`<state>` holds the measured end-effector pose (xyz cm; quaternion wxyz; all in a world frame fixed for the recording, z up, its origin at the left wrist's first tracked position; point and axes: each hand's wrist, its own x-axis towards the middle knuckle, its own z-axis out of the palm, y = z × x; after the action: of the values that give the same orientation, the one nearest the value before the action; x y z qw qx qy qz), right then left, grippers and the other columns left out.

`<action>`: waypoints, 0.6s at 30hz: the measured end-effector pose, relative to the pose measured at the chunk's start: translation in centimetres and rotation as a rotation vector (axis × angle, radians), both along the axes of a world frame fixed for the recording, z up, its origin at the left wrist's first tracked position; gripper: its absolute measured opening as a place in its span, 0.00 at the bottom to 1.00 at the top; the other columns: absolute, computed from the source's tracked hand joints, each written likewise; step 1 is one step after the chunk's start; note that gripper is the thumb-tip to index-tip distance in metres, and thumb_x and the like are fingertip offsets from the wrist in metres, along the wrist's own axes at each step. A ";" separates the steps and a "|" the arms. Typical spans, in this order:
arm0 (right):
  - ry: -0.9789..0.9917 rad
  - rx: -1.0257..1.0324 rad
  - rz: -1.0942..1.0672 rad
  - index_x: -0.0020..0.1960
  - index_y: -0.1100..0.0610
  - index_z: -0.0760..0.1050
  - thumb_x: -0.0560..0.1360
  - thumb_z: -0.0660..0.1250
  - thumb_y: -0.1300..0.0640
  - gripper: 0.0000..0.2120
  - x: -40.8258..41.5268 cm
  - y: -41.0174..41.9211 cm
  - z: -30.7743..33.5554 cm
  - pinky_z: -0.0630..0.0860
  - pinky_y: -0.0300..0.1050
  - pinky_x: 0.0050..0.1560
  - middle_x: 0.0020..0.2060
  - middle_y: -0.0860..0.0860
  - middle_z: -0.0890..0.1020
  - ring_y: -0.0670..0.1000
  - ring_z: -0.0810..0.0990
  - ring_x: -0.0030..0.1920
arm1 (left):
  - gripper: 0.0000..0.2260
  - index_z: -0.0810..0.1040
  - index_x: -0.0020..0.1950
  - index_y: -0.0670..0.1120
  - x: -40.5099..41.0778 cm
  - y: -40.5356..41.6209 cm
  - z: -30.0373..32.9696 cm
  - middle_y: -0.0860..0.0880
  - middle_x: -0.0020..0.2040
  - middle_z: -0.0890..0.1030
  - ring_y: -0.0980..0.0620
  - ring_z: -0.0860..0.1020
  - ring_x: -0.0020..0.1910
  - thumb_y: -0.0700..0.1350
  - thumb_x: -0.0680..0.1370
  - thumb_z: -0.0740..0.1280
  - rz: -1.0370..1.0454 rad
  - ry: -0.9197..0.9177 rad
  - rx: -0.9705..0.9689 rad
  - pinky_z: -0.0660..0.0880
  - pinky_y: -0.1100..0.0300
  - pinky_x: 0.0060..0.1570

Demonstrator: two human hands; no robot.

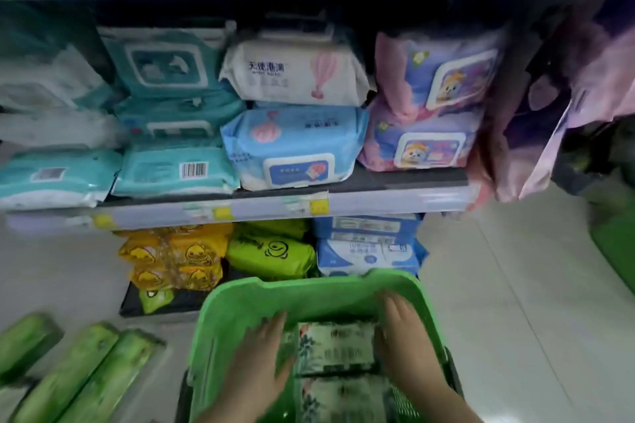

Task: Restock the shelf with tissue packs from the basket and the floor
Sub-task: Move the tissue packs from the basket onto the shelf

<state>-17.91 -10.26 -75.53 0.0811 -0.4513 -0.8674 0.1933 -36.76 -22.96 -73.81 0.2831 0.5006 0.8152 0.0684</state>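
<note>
Head view: a green basket is seen on the floor in front of the shelf, and a tissue pack inside it is flanked by both hands, the left hand laid flat with straight fingers against its left edge and the right hand pressed to its right edge, though how far those fingers are curled can't really be made out. More green packs are left lying on the floor at lower left, and the shelf is stocked with wipes packs.
</note>
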 end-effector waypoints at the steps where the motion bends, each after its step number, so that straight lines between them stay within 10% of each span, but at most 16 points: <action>1: -0.058 -0.075 -0.031 0.66 0.58 0.64 0.62 0.73 0.60 0.35 0.5 -0.5 -1.7 0.77 0.43 0.53 0.56 0.55 0.78 0.57 0.80 0.55 | 0.34 0.42 0.76 0.50 0.4 -0.2 -1.5 0.50 0.76 0.56 0.51 0.59 0.74 0.52 0.79 0.60 0.025 -0.077 -0.063 0.53 0.63 0.70; 4: -0.144 -0.405 -0.165 0.74 0.56 0.55 0.74 0.63 0.58 0.31 1.6 -1.1 -6.2 0.67 0.45 0.65 0.68 0.53 0.67 0.55 0.68 0.67 | 0.33 0.46 0.76 0.52 1.3 -0.7 -4.9 0.55 0.74 0.56 0.51 0.63 0.72 0.48 0.78 0.63 0.108 -0.294 -0.242 0.59 0.60 0.70; 14: -0.073 -0.843 -0.391 0.47 0.50 0.79 0.72 0.64 0.55 0.06 1.0 -0.2 -14.9 0.80 0.48 0.50 0.48 0.52 0.83 0.51 0.82 0.47 | 0.21 0.58 0.73 0.43 3.0 3.9 -9.0 0.45 0.70 0.68 0.49 0.67 0.69 0.43 0.81 0.57 0.283 -0.552 -0.507 0.66 0.61 0.62; 18: -0.052 -0.864 -0.437 0.53 0.56 0.78 0.72 0.69 0.59 0.10 1.1 0.1 -17.6 0.76 0.40 0.47 0.48 0.48 0.81 0.51 0.80 0.52 | 0.06 0.68 0.52 0.52 2.6 4.8 -12.0 0.57 0.41 0.69 0.59 0.71 0.41 0.41 0.80 0.58 0.326 -0.589 -0.497 0.67 0.65 0.46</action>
<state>-16.85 -10.13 -93.13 -0.0967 -0.6202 -0.5941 0.5030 -34.21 -18.15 -85.79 0.6019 0.2403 0.7597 0.0540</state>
